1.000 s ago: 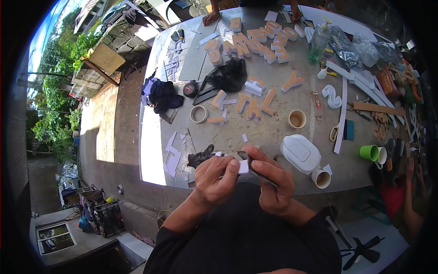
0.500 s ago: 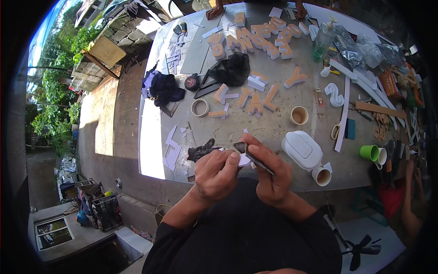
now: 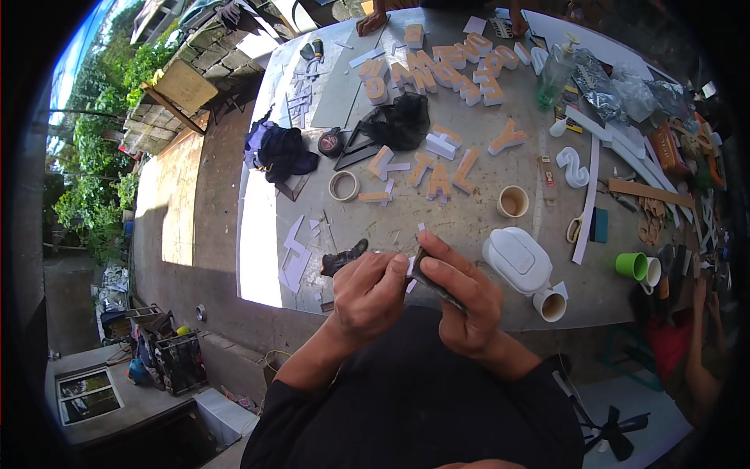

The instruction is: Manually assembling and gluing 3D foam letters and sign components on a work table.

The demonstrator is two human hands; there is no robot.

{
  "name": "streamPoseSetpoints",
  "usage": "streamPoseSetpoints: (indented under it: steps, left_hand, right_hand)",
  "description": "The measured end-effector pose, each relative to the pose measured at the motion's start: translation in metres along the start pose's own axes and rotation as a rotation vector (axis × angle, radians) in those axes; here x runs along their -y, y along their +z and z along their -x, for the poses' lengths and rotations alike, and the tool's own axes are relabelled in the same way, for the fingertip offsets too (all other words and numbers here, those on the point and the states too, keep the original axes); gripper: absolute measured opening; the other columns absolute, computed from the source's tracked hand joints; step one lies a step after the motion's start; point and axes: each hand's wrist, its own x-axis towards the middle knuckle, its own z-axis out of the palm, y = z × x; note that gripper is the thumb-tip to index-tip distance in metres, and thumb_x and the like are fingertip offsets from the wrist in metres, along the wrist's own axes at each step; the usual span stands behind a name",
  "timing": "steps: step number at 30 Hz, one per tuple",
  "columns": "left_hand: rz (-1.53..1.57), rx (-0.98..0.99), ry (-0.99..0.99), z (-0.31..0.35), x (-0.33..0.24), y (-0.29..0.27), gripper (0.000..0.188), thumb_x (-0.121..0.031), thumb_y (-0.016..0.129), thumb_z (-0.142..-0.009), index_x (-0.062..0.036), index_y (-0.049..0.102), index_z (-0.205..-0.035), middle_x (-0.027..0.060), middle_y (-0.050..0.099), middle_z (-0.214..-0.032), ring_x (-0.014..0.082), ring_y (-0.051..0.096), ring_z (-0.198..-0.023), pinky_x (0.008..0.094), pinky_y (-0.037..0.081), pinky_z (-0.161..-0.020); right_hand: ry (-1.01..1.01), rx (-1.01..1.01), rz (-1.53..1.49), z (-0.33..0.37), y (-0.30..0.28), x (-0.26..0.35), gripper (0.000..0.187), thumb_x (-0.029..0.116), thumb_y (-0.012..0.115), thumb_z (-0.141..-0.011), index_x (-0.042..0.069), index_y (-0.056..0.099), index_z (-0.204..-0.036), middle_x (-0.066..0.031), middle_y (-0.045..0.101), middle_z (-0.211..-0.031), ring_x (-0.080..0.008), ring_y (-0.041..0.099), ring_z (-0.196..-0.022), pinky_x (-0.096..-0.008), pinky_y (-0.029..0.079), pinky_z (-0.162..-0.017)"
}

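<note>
My left hand [image 3: 367,289] is closed, pinching a small white letter piece [image 3: 411,267] between thumb and fingers. Most of that piece is hidden by the fingers. In my right hand [image 3: 469,301] is a thin dark sheet of sandpaper [image 3: 440,291], gripped between thumb and fingers with its face against the white piece. Both hands meet just above the near edge of the table. Beside my left hand lies a black glove-like item [image 3: 344,257]. White cut-out shapes [image 3: 294,262] rest further left.
The grey table [image 3: 484,211] carries tan-faced letters [image 3: 437,184], masking tape [image 3: 344,186], a tape measure [image 3: 330,142], and black netting [image 3: 402,121]. To the right stand a white lidded container [image 3: 517,258], cups [image 3: 512,202] and scissors [image 3: 574,228]. Another person's hand [image 3: 370,23] rests at the far edge.
My right hand has tilted the sandpaper more upright, and it now presses against the white piece. Less of the white piece shows. My left hand has barely moved.
</note>
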Motion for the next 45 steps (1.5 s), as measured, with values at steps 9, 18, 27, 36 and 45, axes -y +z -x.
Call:
streamPoseSetpoints:
  steps: [9, 18, 27, 36, 45]
  left_hand:
    - [0.029, -0.046, 0.046, 0.0008, 0.0005, -0.0059, 0.036, 0.013, 0.067, -0.074, 0.0046, 0.057, -0.108, 0.0164, 0.064, -0.082, 0.0264, 0.061, -0.059, 0.0336, 0.049, -0.049]
    - [0.057, 0.013, -0.023, -0.0006, -0.0019, -0.0087, 0.04, 0.013, 0.068, -0.075, 0.0044, 0.056, -0.112, 0.0205, 0.066, -0.083, 0.0322, 0.067, -0.066, 0.0365, 0.052, -0.053]
    - [0.053, -0.022, 0.03, -0.0052, -0.0004, -0.0064, 0.038, 0.011, 0.07, -0.071, 0.004, 0.058, -0.106, 0.0176, 0.064, -0.081, 0.0276, 0.064, -0.061, 0.0342, 0.05, -0.05]
    - [-0.11, -0.101, 0.042, 0.0008, -0.0048, -0.005, 0.043, 0.011, 0.074, -0.067, -0.0002, 0.064, -0.108, 0.006, 0.045, -0.091, 0.0161, 0.05, -0.078, 0.0242, 0.044, -0.056]
    - [-0.118, -0.072, -0.011, 0.003, -0.0078, -0.0071, 0.047, 0.009, 0.078, -0.065, -0.0026, 0.066, -0.108, 0.0039, 0.049, -0.086, 0.0149, 0.048, -0.071, 0.0259, 0.037, -0.055]
  right_hand:
    - [0.041, 0.022, -0.05, -0.0027, 0.0035, 0.0036, 0.041, -0.014, 0.047, -0.088, -0.006, 0.056, -0.127, -0.0283, 0.056, -0.133, -0.0382, 0.056, -0.125, -0.0404, 0.047, -0.104]
    - [0.048, 0.024, -0.023, -0.0049, 0.0035, 0.0058, 0.041, -0.013, 0.046, -0.09, -0.006, 0.054, -0.13, -0.0288, 0.056, -0.133, -0.0375, 0.056, -0.126, -0.04, 0.047, -0.103]
    - [-0.04, -0.002, 0.01, -0.0054, 0.0027, 0.0022, 0.042, -0.015, 0.047, -0.088, -0.006, 0.055, -0.129, -0.0292, 0.056, -0.133, -0.0373, 0.057, -0.125, -0.0387, 0.048, -0.102]
    - [0.242, -0.008, -0.27, -0.0013, 0.0009, 0.0087, 0.041, -0.014, 0.046, -0.09, -0.006, 0.053, -0.13, -0.0278, 0.056, -0.133, -0.0367, 0.057, -0.124, -0.0374, 0.049, -0.101]
    - [0.142, 0.016, -0.144, -0.0027, -0.0013, 0.0035, 0.043, -0.014, 0.047, -0.089, -0.006, 0.053, -0.131, -0.0285, 0.057, -0.131, -0.0369, 0.058, -0.123, -0.0377, 0.048, -0.101]
